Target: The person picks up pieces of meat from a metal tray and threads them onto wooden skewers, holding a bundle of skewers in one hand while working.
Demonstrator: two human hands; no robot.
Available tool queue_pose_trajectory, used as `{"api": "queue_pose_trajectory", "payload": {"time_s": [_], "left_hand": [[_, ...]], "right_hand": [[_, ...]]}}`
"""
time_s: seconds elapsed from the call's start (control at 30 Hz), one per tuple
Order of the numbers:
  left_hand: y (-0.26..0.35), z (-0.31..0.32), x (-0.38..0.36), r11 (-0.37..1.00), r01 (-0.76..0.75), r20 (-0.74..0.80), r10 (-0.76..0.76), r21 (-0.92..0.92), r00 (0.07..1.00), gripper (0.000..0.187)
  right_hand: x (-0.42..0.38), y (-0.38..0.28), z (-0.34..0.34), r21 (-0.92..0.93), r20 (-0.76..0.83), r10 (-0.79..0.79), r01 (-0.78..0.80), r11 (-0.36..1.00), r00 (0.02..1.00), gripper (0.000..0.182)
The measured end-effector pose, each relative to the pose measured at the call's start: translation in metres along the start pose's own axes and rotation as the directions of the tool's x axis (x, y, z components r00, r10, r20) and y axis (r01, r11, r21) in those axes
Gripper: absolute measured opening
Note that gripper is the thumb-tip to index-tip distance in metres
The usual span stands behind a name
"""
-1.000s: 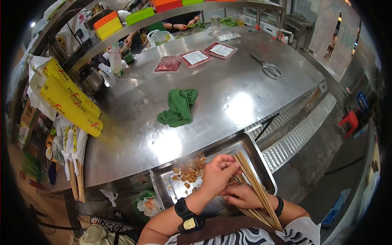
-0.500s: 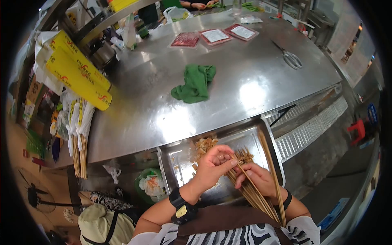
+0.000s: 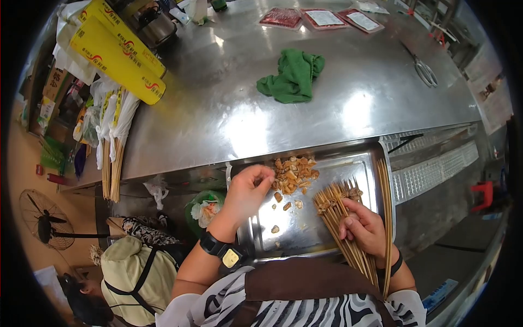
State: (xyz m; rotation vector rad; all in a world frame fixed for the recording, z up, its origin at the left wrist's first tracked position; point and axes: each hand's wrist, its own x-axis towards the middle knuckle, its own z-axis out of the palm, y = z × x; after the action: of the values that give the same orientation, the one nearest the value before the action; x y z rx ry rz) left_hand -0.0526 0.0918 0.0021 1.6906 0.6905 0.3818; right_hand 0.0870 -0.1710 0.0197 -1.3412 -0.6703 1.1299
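A left hand [image 3: 248, 192], its thumb and fingertips drawn narrowly together, reaches over the left part of a metal tray [image 3: 310, 240] at the edge of a pile of brown chunks [image 3: 293, 174]; whether a piece is pinched there cannot be told. The right hand [image 3: 364, 224], above the tray's right part, is closed around a fanned bundle of skewers [image 3: 348, 240], small brown pieces clustered at the upper ends. The chunks lie in the tray's upper left, a few scattered below the pile. More sticks [image 3: 384, 218] run along the tray's right wall, apart from the gripped bundle.

Beyond the tray spreads a steel table [image 3: 201, 117], where a crumpled green cloth [image 3: 294, 76] lies. Farther back from the tray rest three flat packs of red contents [image 3: 325, 19], two bearing white labels, with scissors [image 3: 426, 73] to their right. Well to the tray's left, yellow rolls [image 3: 117, 60] lean over the table's corner, above white-wrapped bundles of sticks [image 3: 114, 141] hanging at its edge.

Just left of the tray, below table height, sits a green-lined bin [image 3: 206, 210]. Farther left and lower, a person in a pale green top [image 3: 131, 272] appears near a fan [image 3: 46, 223]. A red stool [image 3: 482, 196] stands well to the tray's right.
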Motion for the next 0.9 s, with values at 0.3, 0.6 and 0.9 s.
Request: {"api": "queue_pose_trajectory", "payload": {"time_s": [0.3,0.6,0.9], "left_hand": [[0.005,0.004,-0.022,0.758,-0.209,0.171,0.13,0.618,0.977,0.011],[-0.008,0.012,-0.021,0.671,-0.396,0.258,0.301,0.627,0.918,0.01],[-0.024,0.015,-0.017,0.936,-0.004,0.079,-0.026,0.353,0.997,0.01]], "right_hand": [[0.002,-0.006,0.005,-0.036,-0.043,-0.017,0.015,0.999,0.999,0.042],[0.001,-0.003,0.005,-0.013,-0.042,-0.032,0.032,0.999,0.999,0.04],[0.001,-0.007,0.002,-0.065,0.005,-0.004,0.004,0.998,1.0,0.042]]}}
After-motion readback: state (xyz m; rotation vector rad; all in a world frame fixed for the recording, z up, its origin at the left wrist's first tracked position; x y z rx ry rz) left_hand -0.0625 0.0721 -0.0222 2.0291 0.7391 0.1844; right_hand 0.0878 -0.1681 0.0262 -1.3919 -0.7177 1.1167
